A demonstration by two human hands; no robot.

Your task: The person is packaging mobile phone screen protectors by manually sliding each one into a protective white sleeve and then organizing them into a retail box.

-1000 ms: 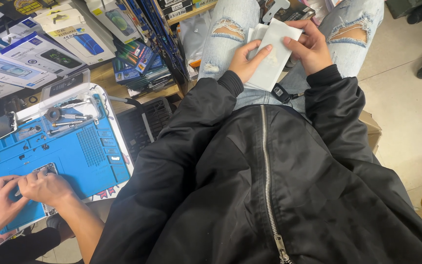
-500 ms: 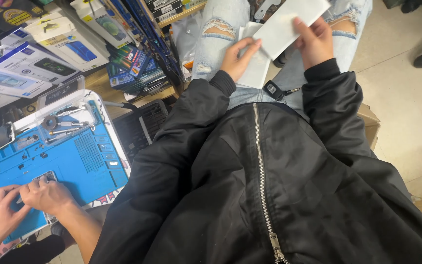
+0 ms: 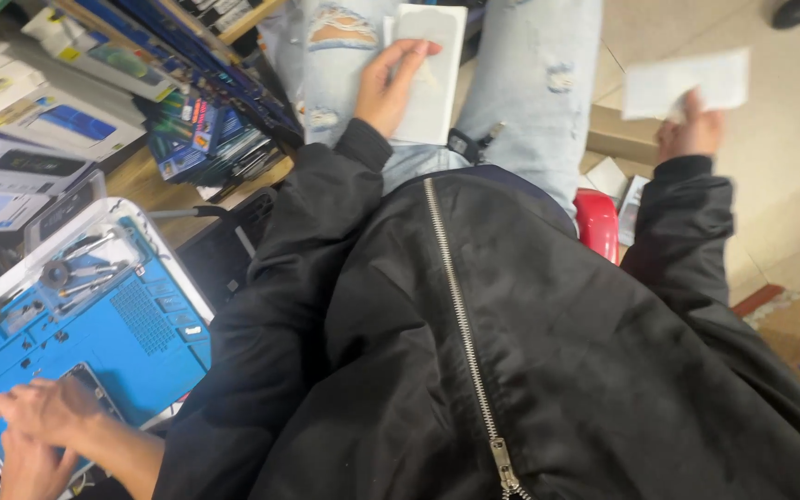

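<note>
Left hand (image 3: 391,88) is pressed flat, fingers spread, on a white flat box (image 3: 430,69) lying on the lap; a white sheet (image 3: 687,83) (blurred) is pinched in the right hand (image 3: 692,134), out over the floor. Firm downward pressure should be kept on the box.

Two white pieces, one in each hand, seen from above my lap.

My left hand (image 3: 391,88) lies flat on a white rectangular box (image 3: 430,74) resting on my thigh, fingers spread over it. My right hand (image 3: 690,131) is out to the side over the floor, its grip pinching a blurred white sheet (image 3: 685,83). My black zipped jacket (image 3: 474,352) fills the middle. At lower left, another person's hands (image 3: 43,431) work on a blue mat (image 3: 94,343) on the bench (image 3: 155,181).
</note>
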